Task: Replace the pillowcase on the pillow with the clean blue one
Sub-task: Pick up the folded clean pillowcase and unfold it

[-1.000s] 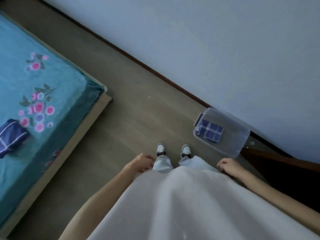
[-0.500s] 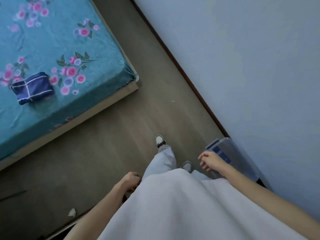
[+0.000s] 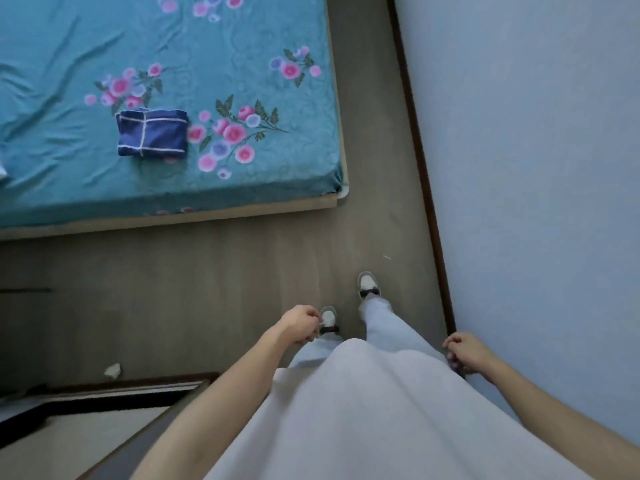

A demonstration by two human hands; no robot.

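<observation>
Approaching the bed (image 3: pixel 284 188), left hand (image 3: pixel 299 325) and right hand (image 3: pixel 465 353) both loosely curled, holding nothing. Folded pillowcase (image 3: pixel 152 133) lies on the sheet, far left. Next, probably: reach and grab it.

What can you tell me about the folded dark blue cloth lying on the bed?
The folded dark blue cloth with thin white lines is a compact, roughly rectangular bundle. The white lines cross on its top like a windowpane check, and another runs along its near edge. It looks like soft woven fabric, neatly folded and unopened. It lies flat on the teal floral bedsheet, beside the pink flower prints, toward the near edge of the bed. Neither hand touches it.
</observation>
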